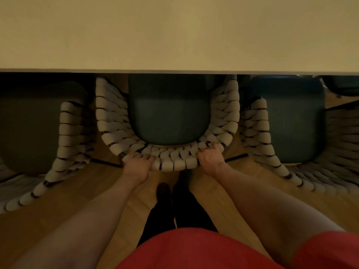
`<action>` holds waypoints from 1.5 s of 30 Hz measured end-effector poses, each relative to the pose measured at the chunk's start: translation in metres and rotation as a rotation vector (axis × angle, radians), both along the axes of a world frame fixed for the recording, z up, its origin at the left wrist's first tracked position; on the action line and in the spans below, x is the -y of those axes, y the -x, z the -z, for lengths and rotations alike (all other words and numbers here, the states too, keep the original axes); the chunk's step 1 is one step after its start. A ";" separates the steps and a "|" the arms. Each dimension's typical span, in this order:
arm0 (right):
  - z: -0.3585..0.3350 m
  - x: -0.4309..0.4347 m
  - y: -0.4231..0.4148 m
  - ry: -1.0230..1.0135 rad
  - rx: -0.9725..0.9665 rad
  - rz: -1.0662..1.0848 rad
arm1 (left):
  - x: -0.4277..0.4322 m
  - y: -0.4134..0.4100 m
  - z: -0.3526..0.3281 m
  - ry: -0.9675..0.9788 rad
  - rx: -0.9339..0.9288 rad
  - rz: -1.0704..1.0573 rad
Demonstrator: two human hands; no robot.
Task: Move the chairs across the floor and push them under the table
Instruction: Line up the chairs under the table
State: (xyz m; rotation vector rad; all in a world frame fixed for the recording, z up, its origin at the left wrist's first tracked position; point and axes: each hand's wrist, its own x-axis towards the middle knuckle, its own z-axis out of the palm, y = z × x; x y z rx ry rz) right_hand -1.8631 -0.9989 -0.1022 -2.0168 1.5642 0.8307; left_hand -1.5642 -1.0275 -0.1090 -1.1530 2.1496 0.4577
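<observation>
A chair (169, 121) with a dark green seat and a curved back of thick pale woven rope stands straight ahead of me. The front of its seat is hidden under the edge of the beige table (178, 35). My left hand (138, 164) grips the top of the rope back on its left side. My right hand (210, 159) grips the same back on its right side. Both arms reach forward and down.
A similar chair (287, 123) stands to the right and another chair (64, 136) to the left, each partly under the table edge. The floor (81, 191) is wooden parquet. My dark shoes (164, 193) and red shirt show below.
</observation>
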 end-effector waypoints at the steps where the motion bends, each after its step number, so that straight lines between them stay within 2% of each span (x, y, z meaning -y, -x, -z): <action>1: 0.000 -0.002 -0.001 0.009 0.001 0.010 | -0.003 0.001 0.001 0.024 0.005 0.005; 6: -0.006 -0.019 -0.015 0.004 -0.004 0.008 | -0.018 -0.017 0.006 0.074 -0.043 0.012; 12: -0.004 -0.077 -0.043 0.018 0.002 0.059 | -0.058 -0.036 0.006 0.073 0.028 0.092; 16: 0.000 -0.112 -0.055 0.016 0.012 0.087 | -0.081 -0.048 0.005 0.065 0.008 0.116; 22: -0.002 -0.124 -0.053 0.039 0.057 0.141 | -0.074 -0.048 0.000 0.059 0.017 0.154; 28: -0.006 -0.140 -0.044 0.156 0.071 0.182 | -0.075 -0.037 -0.011 0.042 0.040 0.221; 31: -0.003 -0.147 -0.042 0.159 0.057 0.193 | -0.077 -0.033 -0.013 0.009 0.041 0.199; 34: -0.006 -0.148 -0.034 0.179 0.132 0.186 | -0.083 -0.021 -0.020 0.033 0.086 0.169; 36: -0.014 -0.147 -0.022 0.209 0.214 0.193 | -0.092 -0.005 -0.026 0.060 0.098 0.144; 40: -0.031 -0.160 0.039 0.338 0.421 0.362 | -0.124 0.045 -0.032 0.031 -0.021 -0.003; 45: -0.036 -0.194 0.163 0.465 0.439 0.536 | -0.151 0.135 -0.026 0.065 -0.264 -0.127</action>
